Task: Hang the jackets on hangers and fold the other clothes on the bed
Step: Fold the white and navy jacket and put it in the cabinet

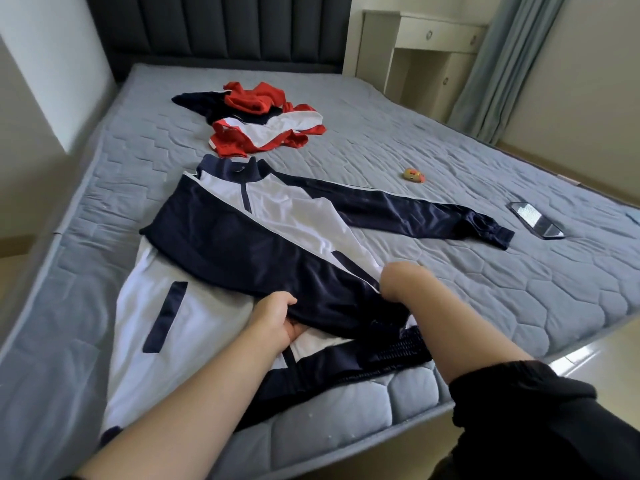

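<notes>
Left hand (277,318) grips the jacket sleeve (249,258); right hand (398,282) bends down, fingers seemingly buried, grip unclear.

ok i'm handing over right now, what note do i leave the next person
Left hand grips the navy sleeve folded across the navy and white zip jacket, flat at the near edge of the grey quilted mattress. Right hand rests on the jacket, fingers hidden. Red, white and navy clothes heap lies unfolded nearer the dark padded headboard. Nothing hung or folded yet; no hanger in view.
</notes>
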Tool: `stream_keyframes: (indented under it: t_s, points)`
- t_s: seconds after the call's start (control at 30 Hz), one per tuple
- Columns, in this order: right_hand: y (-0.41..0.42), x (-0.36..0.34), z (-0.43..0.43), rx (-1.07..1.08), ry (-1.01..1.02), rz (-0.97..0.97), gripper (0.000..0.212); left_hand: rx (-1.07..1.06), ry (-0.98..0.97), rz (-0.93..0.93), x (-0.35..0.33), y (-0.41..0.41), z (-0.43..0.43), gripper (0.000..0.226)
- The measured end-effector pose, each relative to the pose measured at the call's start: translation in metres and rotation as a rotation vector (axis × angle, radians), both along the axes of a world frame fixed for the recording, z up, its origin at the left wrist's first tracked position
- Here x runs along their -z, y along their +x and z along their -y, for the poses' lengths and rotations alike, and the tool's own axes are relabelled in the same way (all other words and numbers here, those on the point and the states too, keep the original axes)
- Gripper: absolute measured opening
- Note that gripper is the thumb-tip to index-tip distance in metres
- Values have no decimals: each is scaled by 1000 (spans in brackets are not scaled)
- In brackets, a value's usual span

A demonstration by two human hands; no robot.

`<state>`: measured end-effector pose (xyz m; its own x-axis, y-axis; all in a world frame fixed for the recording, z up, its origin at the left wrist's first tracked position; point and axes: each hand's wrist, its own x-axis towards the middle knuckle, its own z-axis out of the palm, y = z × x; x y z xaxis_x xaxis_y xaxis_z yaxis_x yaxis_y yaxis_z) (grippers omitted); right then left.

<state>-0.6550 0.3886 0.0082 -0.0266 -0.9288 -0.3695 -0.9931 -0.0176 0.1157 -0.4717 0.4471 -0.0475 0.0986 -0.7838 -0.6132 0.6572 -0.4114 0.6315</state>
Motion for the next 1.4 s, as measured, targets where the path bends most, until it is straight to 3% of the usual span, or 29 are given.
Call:
stream_keyframes:
  t_s: [0.07, 0.13, 0.27, 0.47, 0.7, 0.9, 1.03, 1.1, 1.17, 1.2, 1.33, 1.4]
  points:
    - [19, 12, -2, -112, -262, 190, 37, 24, 11, 34, -4, 4, 0, 19]
    - [37, 25, -9, -280, -356, 307, 45, 4, 8, 42, -6, 11, 1, 17]
    - [54, 59, -21, -355, -99, 188, 57, -130, 3, 20, -12, 35, 5, 18]
    - [110, 48, -7, -333, -366, 482, 50, -280, -33, 22, -19, 96, 20, 32]
    - [196, 57, 40, -484, -272, 446, 51, -318, -117, 64, -11, 177, 39, 41]
    - [260, 60, 64, -542, -262, 498, 53, -338, -257, 6, -6, 215, 54, 30]
    - [267, 85, 63, -525, -281, 436, 54, -480, -358, -151, 23, 239, 61, 62]
    - [265, 99, 57, -473, -342, 460, 53, -522, -378, -142, 27, 243, 62, 69]
    - [264, 105, 55, -405, -405, 493, 54, -585, -374, 26, 24, 236, 62, 73]
    - [264, 106, 56, -379, -422, 502, 54, -585, -351, 198, 22, 230, 62, 74]
    - [265, 107, 58, -360, -426, 500, 55, -430, -157, 1134, 31, 225, 56, 60]
    - [266, 108, 58, -367, -433, 489, 55, -347, -35, 1473, 35, 233, 56, 59]
